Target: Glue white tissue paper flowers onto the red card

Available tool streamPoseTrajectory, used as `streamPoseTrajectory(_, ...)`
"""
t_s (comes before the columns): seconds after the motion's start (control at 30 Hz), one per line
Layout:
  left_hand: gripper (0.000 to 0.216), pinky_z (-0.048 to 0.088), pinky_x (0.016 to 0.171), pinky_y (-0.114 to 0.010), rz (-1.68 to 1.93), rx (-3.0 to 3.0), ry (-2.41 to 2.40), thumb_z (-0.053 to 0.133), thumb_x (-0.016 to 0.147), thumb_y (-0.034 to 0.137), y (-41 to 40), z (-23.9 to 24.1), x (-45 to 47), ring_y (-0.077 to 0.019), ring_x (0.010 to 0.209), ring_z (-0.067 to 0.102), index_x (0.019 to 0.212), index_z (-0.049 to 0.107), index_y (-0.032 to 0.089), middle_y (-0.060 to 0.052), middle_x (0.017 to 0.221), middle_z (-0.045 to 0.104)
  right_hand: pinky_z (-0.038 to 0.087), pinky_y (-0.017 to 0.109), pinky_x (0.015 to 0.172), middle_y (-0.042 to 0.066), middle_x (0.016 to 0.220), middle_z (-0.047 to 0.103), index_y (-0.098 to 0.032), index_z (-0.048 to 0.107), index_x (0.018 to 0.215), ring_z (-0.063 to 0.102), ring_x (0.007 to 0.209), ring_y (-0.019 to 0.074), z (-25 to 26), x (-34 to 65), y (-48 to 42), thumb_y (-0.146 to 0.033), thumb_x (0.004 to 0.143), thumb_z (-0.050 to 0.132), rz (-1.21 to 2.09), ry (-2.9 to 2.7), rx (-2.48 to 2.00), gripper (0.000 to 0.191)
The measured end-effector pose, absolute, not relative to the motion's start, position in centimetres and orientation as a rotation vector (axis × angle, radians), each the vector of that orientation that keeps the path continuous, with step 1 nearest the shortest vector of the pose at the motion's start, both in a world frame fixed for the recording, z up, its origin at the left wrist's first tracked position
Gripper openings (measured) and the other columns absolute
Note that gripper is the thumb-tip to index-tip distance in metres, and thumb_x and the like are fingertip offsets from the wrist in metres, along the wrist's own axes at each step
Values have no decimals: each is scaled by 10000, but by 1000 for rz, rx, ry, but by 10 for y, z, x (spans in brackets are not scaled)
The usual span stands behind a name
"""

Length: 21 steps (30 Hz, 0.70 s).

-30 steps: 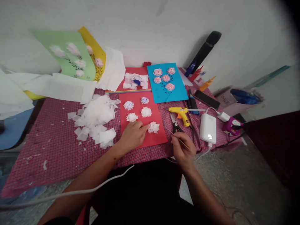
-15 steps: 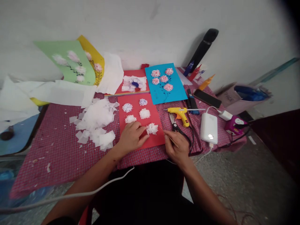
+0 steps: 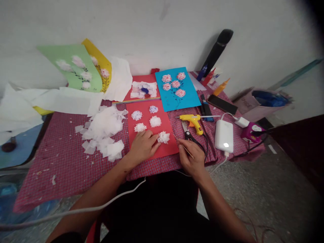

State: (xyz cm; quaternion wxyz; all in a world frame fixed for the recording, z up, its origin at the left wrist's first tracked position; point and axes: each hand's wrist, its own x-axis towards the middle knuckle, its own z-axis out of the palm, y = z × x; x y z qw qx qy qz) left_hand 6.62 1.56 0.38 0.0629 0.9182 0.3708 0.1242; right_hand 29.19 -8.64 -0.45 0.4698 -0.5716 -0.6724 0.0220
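My left hand point(image 3: 143, 145) rests on a red paper sheet point(image 3: 167, 152), fingers stretched out, the thumb and fingertips beside a white tissue-paper flower point(image 3: 163, 137). I cannot tell whether they touch it. Pinched in my right hand point(image 3: 191, 158) is a thin wooden stick point(image 3: 187, 152), its tip pointing at the sheet's right part, just right of that flower. Further up the sheet sit more tissue flowers: a plain white one point(image 3: 155, 121), another white one point(image 3: 140, 127) just above my left hand, and two with purple specks, a larger one point(image 3: 137, 115) and a smaller one point(image 3: 153, 109).
Left of the sheet lies a heap of white tissue squares point(image 3: 107, 125). A yellow glue gun point(image 3: 191, 119), black-handled scissors point(image 3: 192, 137) and a white power bank point(image 3: 224, 136) lie to the right. Behind are a blue flower card point(image 3: 168, 101) and a purple-stained tissue point(image 3: 144, 90).
My right hand with the stick has shifted slightly right, away from the nearest flower. My left hand stays in place. The whole view has moved a little.
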Motion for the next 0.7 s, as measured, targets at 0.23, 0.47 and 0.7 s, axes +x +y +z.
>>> streamPoseTrajectory(0.23,394,493,909,-448,465,2757,1109,586,998,434,14,3,62,-275,997,581,1297,642,184,-107,1070,629,624,397,862,93,1054,778,-232,689,1255,748,962,224,-4,282,-97,-103,961,587,84,-1599,-1361,337)
streamPoseTrajectory(0.47,178,495,888,-423,704,2704,1036,550,974,251,15,2,55,-232,931,601,1007,712,184,-90,1002,658,621,372,826,90,1029,763,-232,707,1211,744,926,210,-9,282,-94,-87,953,584,69,-1586,-1378,320)
streamPoseTrajectory(0.7,192,478,856,-424,584,2709,894,533,971,225,13,6,59,-235,921,597,949,722,198,-91,967,659,617,407,840,89,1034,772,-233,688,1225,743,939,230,-12,284,-92,-91,951,590,41,-1646,-1399,323)
